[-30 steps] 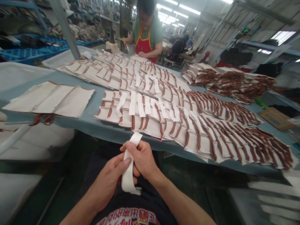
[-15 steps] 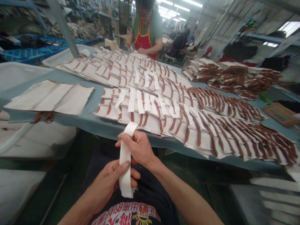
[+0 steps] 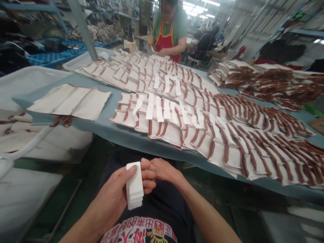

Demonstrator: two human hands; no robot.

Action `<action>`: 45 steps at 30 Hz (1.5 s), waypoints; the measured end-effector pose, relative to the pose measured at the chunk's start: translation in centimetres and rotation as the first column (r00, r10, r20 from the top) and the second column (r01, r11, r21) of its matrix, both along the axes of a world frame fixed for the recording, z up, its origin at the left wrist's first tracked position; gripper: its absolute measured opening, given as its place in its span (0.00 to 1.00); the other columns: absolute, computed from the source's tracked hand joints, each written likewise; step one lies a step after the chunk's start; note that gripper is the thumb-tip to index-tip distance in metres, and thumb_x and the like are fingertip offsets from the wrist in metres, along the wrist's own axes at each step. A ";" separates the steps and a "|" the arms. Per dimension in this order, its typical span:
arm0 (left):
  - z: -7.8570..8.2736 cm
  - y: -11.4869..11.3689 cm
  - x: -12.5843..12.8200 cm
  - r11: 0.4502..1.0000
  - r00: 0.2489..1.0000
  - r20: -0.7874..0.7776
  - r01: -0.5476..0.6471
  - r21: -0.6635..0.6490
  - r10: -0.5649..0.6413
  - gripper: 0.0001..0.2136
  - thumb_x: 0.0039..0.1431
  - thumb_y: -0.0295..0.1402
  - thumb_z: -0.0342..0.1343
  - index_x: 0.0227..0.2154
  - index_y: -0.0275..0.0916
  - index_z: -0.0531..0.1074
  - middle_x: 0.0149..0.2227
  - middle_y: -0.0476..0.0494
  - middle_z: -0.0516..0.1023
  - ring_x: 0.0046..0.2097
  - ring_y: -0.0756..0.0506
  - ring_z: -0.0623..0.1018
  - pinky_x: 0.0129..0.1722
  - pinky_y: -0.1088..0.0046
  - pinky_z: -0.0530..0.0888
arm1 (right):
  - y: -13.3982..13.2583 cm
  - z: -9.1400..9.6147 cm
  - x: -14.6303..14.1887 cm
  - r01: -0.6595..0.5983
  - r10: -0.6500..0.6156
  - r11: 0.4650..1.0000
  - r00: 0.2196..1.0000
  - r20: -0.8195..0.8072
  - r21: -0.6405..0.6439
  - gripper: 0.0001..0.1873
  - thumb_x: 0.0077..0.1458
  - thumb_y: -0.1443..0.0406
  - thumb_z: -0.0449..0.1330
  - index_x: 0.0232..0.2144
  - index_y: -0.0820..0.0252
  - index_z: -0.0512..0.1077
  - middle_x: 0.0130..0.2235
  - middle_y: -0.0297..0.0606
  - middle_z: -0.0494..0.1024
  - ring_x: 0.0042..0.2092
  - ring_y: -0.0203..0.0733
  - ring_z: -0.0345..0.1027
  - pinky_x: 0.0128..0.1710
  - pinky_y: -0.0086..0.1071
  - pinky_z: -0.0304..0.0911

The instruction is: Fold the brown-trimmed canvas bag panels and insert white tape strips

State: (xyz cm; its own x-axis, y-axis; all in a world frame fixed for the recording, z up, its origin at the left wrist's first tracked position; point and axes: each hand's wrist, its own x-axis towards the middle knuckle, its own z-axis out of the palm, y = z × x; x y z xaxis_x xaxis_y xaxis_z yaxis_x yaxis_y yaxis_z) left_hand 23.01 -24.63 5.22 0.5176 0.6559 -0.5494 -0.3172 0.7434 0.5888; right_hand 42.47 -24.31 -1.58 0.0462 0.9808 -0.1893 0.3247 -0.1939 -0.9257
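Holding a folded white fabric strip (image 3: 134,185) upright, left hand (image 3: 113,192) with fingers (image 3: 149,176) closed around it, right hand (image 3: 164,170) curled just beside it, its grip unclear, below the worktop (image 3: 126,141) edge

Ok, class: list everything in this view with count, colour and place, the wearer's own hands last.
White cloth pieces with brown trim: many, white and brown, in rows on the table.
Flat white strips: several, white, lying on the near row.
Cream cloth panels: one flat group, cream, table's left end.
Long covered table: one, grey-blue, ahead.
Co-worker in red apron: one, far table end.
Folded white strip stack: one, white, lower middle.
Left hand: gripping the stack.
Right hand: beside it.
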 end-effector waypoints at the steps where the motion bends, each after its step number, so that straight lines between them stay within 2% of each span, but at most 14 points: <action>1: 0.1 0.2 0.1 1.000 0.999 -0.029 -0.018 -0.020 0.018 0.13 0.70 0.35 0.64 0.48 0.29 0.85 0.41 0.29 0.90 0.37 0.39 0.89 0.40 0.67 0.88 | -0.8 0.2 0.5 0.039 -0.039 0.999 0.998 0.048 0.007 0.22 0.62 0.50 0.69 0.21 0.54 0.74 0.18 0.29 0.73 0.25 0.39 0.69 0.30 0.31 0.62; 4: 0.3 0.7 0.8 0.991 0.992 -0.114 -0.064 -0.117 0.051 0.14 0.75 0.29 0.54 0.51 0.28 0.83 0.48 0.25 0.90 0.41 0.37 0.91 0.41 0.65 0.89 | -3.1 1.7 1.2 0.216 -0.232 0.970 0.960 0.155 0.111 0.13 0.68 0.54 0.62 0.34 0.54 0.78 0.28 0.35 0.81 0.31 0.43 0.75 0.35 0.35 0.66; 6: 0.5 1.0 1.3 0.980 0.988 -0.139 -0.095 -0.176 0.071 0.15 0.76 0.27 0.51 0.51 0.28 0.82 0.51 0.25 0.89 0.43 0.37 0.91 0.41 0.65 0.89 | -4.5 3.2 0.9 0.210 -0.309 0.903 0.924 0.226 0.374 0.08 0.69 0.58 0.63 0.43 0.54 0.77 0.37 0.39 0.85 0.37 0.45 0.79 0.40 0.37 0.71; 9: 0.7 1.3 1.8 0.970 0.984 -0.150 -0.122 -0.211 0.091 0.15 0.76 0.24 0.49 0.47 0.26 0.83 0.44 0.27 0.90 0.36 0.41 0.90 0.35 0.68 0.88 | -5.4 5.1 -0.2 -0.134 -0.221 0.702 0.893 0.393 0.700 0.07 0.66 0.66 0.65 0.46 0.55 0.75 0.44 0.40 0.87 0.47 0.45 0.80 0.52 0.39 0.73; 10: 0.7 1.3 2.0 0.971 0.985 -0.145 -0.127 -0.205 0.098 0.16 0.76 0.23 0.49 0.45 0.26 0.84 0.40 0.29 0.90 0.32 0.42 0.88 0.31 0.70 0.87 | -5.5 5.3 -0.6 -0.235 -0.186 0.655 0.871 0.455 0.718 0.07 0.66 0.67 0.65 0.47 0.55 0.75 0.47 0.40 0.87 0.49 0.45 0.80 0.56 0.40 0.72; 12: 0.6 1.3 2.1 0.973 0.984 -0.134 -0.139 -0.183 0.115 0.17 0.75 0.21 0.48 0.42 0.27 0.84 0.34 0.33 0.89 0.27 0.44 0.85 0.26 0.72 0.84 | -5.4 5.3 -1.2 -0.324 -0.188 0.626 0.820 0.540 0.709 0.06 0.68 0.66 0.64 0.47 0.55 0.75 0.50 0.39 0.87 0.53 0.46 0.79 0.62 0.43 0.67; 18: 0.2 0.9 2.1 0.973 0.979 -0.138 -0.168 -0.158 0.147 0.18 0.74 0.20 0.49 0.33 0.30 0.84 0.31 0.36 0.87 0.27 0.46 0.82 0.28 0.73 0.83 | -4.8 3.6 -1.6 -0.357 -0.221 0.645 0.759 0.612 0.676 0.04 0.70 0.67 0.62 0.45 0.52 0.75 0.51 0.36 0.87 0.52 0.46 0.77 0.67 0.45 0.60; 22: 0.0 0.6 2.1 0.977 0.981 -0.126 -0.166 -0.131 0.150 0.15 0.71 0.21 0.53 0.32 0.30 0.84 0.33 0.36 0.88 0.29 0.47 0.82 0.30 0.76 0.83 | -4.8 3.4 -1.8 -0.322 -0.212 0.618 0.811 0.546 0.718 0.05 0.70 0.68 0.62 0.40 0.52 0.74 0.48 0.35 0.88 0.52 0.44 0.78 0.66 0.44 0.60; 25: -0.7 0.5 1.9 0.984 0.981 -0.129 -0.155 -0.091 0.142 0.09 0.69 0.23 0.58 0.42 0.31 0.84 0.37 0.37 0.89 0.33 0.46 0.84 0.33 0.75 0.83 | -4.9 3.4 -1.9 -0.223 -0.148 0.670 0.895 0.422 0.708 0.05 0.71 0.69 0.62 0.41 0.52 0.74 0.47 0.33 0.88 0.52 0.41 0.79 0.66 0.43 0.60; 28: -1.6 0.3 1.6 0.994 0.987 -0.124 -0.109 -0.019 0.106 0.14 0.65 0.28 0.65 0.52 0.34 0.82 0.42 0.39 0.90 0.39 0.44 0.86 0.37 0.75 0.83 | -5.1 3.1 -1.8 -0.162 -0.118 0.719 0.930 0.347 0.676 0.05 0.70 0.69 0.62 0.41 0.52 0.74 0.46 0.32 0.88 0.52 0.42 0.79 0.67 0.44 0.58; 35: -1.9 0.2 1.1 0.997 0.997 -0.063 0.055 0.058 -0.051 0.21 0.56 0.45 0.76 0.43 0.33 0.85 0.43 0.35 0.90 0.49 0.34 0.86 0.40 0.69 0.82 | -4.8 2.8 -1.6 -0.117 -0.112 0.747 0.948 0.297 0.654 0.05 0.69 0.67 0.61 0.38 0.54 0.76 0.38 0.37 0.86 0.47 0.45 0.79 0.57 0.45 0.67; 39: -2.3 0.6 -0.1 0.974 0.984 -0.061 0.176 0.141 -0.169 0.28 0.54 0.55 0.75 0.45 0.33 0.86 0.42 0.34 0.90 0.47 0.35 0.86 0.40 0.70 0.81 | -4.5 3.4 -1.6 -0.008 -0.135 0.845 0.964 0.228 0.535 0.08 0.67 0.65 0.60 0.33 0.55 0.75 0.34 0.36 0.82 0.38 0.43 0.76 0.42 0.38 0.69; 42: -3.2 0.9 -1.2 0.933 0.960 -0.137 0.272 0.234 -0.246 0.30 0.55 0.55 0.74 0.49 0.33 0.86 0.44 0.33 0.90 0.45 0.37 0.87 0.45 0.71 0.81 | -4.4 4.2 -1.6 0.085 -0.132 0.924 0.986 0.103 0.373 0.09 0.68 0.62 0.60 0.33 0.55 0.75 0.32 0.34 0.82 0.35 0.42 0.75 0.39 0.35 0.68; 45: -3.9 0.7 -1.5 0.895 0.932 -0.249 0.331 0.300 -0.262 0.26 0.61 0.53 0.71 0.48 0.33 0.87 0.43 0.33 0.90 0.44 0.37 0.87 0.44 0.71 0.80 | -3.9 5.0 -1.9 0.166 -0.156 0.947 0.986 -0.058 0.275 0.11 0.68 0.57 0.60 0.34 0.55 0.73 0.30 0.33 0.80 0.33 0.41 0.75 0.36 0.33 0.69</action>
State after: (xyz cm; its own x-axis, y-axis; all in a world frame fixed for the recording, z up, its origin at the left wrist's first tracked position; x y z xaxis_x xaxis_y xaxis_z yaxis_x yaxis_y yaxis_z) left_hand 21.49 -23.97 1.30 0.6204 0.6504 -0.4383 0.0358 0.5348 0.8442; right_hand 40.58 -28.20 3.42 0.2059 0.9748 0.0852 0.2773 0.0254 -0.9605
